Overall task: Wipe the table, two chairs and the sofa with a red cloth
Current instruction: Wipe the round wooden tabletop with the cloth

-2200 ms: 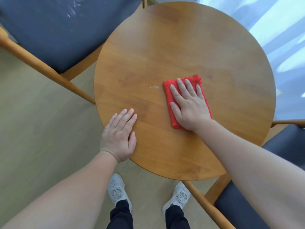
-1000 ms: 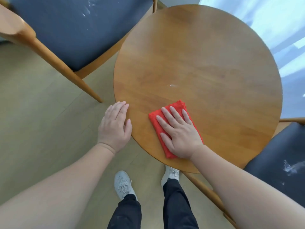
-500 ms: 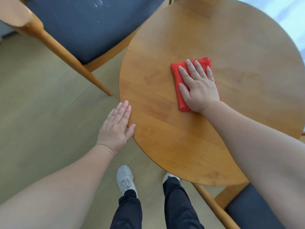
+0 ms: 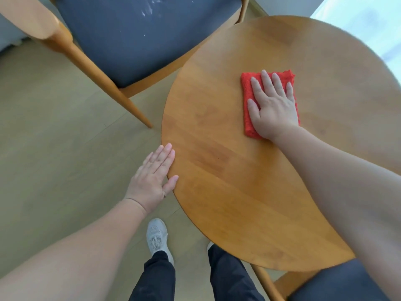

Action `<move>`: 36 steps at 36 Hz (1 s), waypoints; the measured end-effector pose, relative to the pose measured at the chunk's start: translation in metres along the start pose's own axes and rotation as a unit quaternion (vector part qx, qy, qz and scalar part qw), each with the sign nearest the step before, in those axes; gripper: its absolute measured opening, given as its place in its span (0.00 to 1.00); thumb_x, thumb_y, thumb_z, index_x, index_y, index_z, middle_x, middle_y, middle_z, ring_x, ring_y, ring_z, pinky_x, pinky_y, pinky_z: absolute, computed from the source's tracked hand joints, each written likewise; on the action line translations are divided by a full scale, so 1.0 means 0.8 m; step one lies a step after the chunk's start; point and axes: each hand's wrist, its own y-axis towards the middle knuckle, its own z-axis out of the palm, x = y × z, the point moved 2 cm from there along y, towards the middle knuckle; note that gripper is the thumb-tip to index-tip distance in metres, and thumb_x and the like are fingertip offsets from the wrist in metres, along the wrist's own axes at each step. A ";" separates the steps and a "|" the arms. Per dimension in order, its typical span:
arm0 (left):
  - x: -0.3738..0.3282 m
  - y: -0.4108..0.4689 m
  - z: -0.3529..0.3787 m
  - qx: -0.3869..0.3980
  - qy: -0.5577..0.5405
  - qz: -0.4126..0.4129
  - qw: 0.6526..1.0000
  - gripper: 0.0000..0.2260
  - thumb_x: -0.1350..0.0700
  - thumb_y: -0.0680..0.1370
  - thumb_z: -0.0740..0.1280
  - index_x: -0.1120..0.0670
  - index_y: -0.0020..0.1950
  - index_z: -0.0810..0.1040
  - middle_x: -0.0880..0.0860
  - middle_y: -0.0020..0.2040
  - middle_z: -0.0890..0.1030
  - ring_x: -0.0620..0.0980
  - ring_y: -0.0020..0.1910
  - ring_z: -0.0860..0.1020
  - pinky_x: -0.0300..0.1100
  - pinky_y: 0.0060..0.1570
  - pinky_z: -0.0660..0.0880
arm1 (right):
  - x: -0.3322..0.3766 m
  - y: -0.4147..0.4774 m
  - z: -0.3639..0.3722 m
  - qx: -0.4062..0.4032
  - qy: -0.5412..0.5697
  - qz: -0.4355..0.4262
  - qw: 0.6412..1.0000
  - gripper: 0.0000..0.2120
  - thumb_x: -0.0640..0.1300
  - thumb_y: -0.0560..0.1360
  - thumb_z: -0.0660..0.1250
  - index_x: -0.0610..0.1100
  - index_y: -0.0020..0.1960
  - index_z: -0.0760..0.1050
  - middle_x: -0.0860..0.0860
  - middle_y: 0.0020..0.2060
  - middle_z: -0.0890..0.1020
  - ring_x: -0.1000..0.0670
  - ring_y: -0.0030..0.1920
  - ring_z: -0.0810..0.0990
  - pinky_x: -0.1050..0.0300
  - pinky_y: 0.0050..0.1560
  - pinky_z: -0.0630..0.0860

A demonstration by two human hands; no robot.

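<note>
Where the pale plank floor (image 4: 54, 148) fills the left of the head view, one round tabletop of warm brown wood (image 4: 249, 192) takes up most of the right. Two chairs with light wooden frames and dark blue-grey padded seats stand at it. The first chair (image 4: 141, 40) is at the far left, its seat corner tucked just under the table rim, with a few white smears near the back of the cushion. The second chair (image 4: 338, 283) shows only in part at the near right, below the table edge. Two bare forearms reach in from the bottom. The right hand (image 4: 273, 107) lies flat with fingers spread and straight, palm pressing down on the one red cloth (image 4: 247, 122), gripping nothing. That cloth, a folded terry rectangle, sits on the far right part of the tabletop, well in from the rim. The left hand (image 4: 152, 179) is also flat and released, fingers straight and together, touching the near-left rim of the table with the thumb tip on the wood. Below stand two legs in black trousers; one light grey lace-up shoe (image 4: 157, 235) shows fully, the other only as a sliver
</note>
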 end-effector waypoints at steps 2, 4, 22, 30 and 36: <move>-0.001 -0.001 0.001 -0.002 -0.001 -0.002 1.000 0.27 0.43 0.83 0.49 0.60 0.74 0.61 0.55 0.74 0.63 0.43 0.76 0.50 0.42 0.75 0.50 | 0.009 0.007 0.000 0.000 0.002 0.015 1.000 0.28 0.57 0.81 0.45 0.51 0.79 0.50 0.49 0.79 0.49 0.45 0.78 0.45 0.42 0.76 0.41; 0.000 -0.001 0.002 -0.004 -0.005 0.003 1.000 0.26 0.43 0.83 0.49 0.59 0.74 0.60 0.55 0.74 0.63 0.42 0.76 0.50 0.42 0.75 0.50 | 0.019 0.011 0.001 0.003 0.001 0.030 1.000 0.28 0.57 0.81 0.44 0.51 0.79 0.48 0.49 0.79 0.48 0.45 0.78 0.44 0.43 0.76 0.40; 0.026 0.002 -0.029 0.062 -0.020 0.057 0.996 0.26 0.46 0.83 0.47 0.62 0.74 0.61 0.56 0.75 0.60 0.49 0.74 0.58 0.42 0.74 0.49 | 0.139 -0.081 0.033 0.042 -0.026 -0.053 0.997 0.29 0.59 0.81 0.42 0.51 0.79 0.48 0.49 0.79 0.48 0.46 0.78 0.43 0.43 0.76 0.40; 0.048 -0.001 -0.046 0.054 -0.041 0.017 0.998 0.24 0.50 0.80 0.53 0.63 0.72 0.66 0.59 0.73 0.66 0.51 0.72 0.61 0.42 0.73 0.51 | 0.202 -0.141 0.053 0.065 -0.013 -0.116 0.991 0.28 0.57 0.80 0.48 0.49 0.78 0.57 0.46 0.78 0.56 0.42 0.78 0.51 0.40 0.75 0.45; 0.068 0.002 -0.057 0.053 -0.035 -0.009 0.998 0.24 0.51 0.80 0.52 0.64 0.72 0.65 0.59 0.73 0.67 0.52 0.72 0.62 0.46 0.71 0.54 | 0.219 -0.138 0.057 0.072 -0.023 -0.191 0.979 0.27 0.58 0.80 0.49 0.50 0.77 0.58 0.47 0.77 0.57 0.42 0.77 0.52 0.38 0.75 0.48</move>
